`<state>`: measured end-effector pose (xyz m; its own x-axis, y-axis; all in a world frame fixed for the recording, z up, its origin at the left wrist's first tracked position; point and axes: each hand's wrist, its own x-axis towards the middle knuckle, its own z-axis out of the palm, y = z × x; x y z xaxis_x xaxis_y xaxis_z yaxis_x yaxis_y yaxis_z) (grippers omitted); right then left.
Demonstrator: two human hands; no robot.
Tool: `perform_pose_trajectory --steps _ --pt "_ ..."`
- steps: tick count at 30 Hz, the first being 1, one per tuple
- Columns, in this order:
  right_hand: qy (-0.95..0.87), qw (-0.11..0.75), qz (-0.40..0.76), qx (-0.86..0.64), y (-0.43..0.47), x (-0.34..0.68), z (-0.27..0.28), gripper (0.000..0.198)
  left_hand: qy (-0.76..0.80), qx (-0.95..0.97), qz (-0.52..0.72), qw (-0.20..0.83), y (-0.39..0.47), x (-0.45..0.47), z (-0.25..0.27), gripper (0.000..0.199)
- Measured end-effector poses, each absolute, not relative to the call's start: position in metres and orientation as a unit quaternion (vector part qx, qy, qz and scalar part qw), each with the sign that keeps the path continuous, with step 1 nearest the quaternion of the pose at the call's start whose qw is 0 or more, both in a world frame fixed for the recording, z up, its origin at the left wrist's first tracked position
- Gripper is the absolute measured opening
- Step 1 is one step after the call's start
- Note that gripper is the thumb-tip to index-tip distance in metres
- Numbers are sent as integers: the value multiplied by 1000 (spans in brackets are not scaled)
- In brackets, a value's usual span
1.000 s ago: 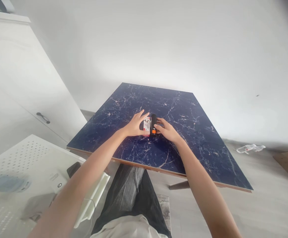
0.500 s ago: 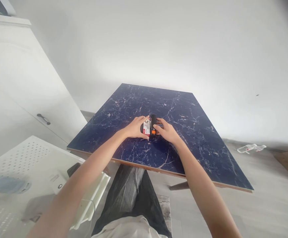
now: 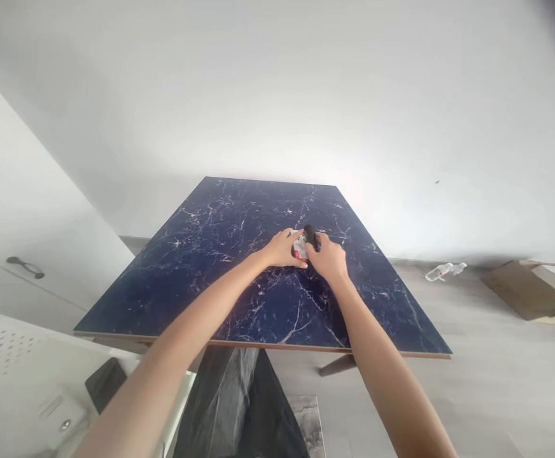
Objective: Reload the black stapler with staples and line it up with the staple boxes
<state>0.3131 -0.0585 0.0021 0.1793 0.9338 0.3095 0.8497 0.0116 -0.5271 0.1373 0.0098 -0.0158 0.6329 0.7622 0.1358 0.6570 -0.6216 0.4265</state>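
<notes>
On the dark blue marble-patterned table sits a small white-and-red printed piece, with a black item along its right side. I cannot make out their exact kind. My left hand grips the printed piece from the left, fingers at its far edge and thumb at its near edge. Around the black item closes my right hand, its thumb on the near left side and fingers on the right. My right hand covers much of the black item's lower part.
A white perforated unit with a dark flat object on it stands at lower left, by a white cabinet. On the floor to the right are a clear plastic bottle and a cardboard box.
The view has swung right, so the table appears further left. My right hand has closed further around the black item, and its orange part is now hidden. My left hand keeps its hold.
</notes>
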Motion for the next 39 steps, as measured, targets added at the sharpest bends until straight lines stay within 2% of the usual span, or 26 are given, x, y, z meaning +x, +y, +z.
perform_pose_trajectory --steps 5,10,22,29,39 --pt "-577 354 5 -736 -42 390 -14 42 416 883 189 107 38 236 -27 124" --pt "-527 355 12 -772 -38 439 -21 42 388 893 205 103 56 290 -28 125" --pt "-513 374 -11 -773 -24 446 -27 35 354 906 194 132 84 296 -29 127" --pt "-501 351 -23 -790 -21 449 -25 32 317 915 179 175 98 304 -35 131" --pt "-491 347 -26 -799 -24 443 -21 32 334 914 167 160 93 304 -33 127"
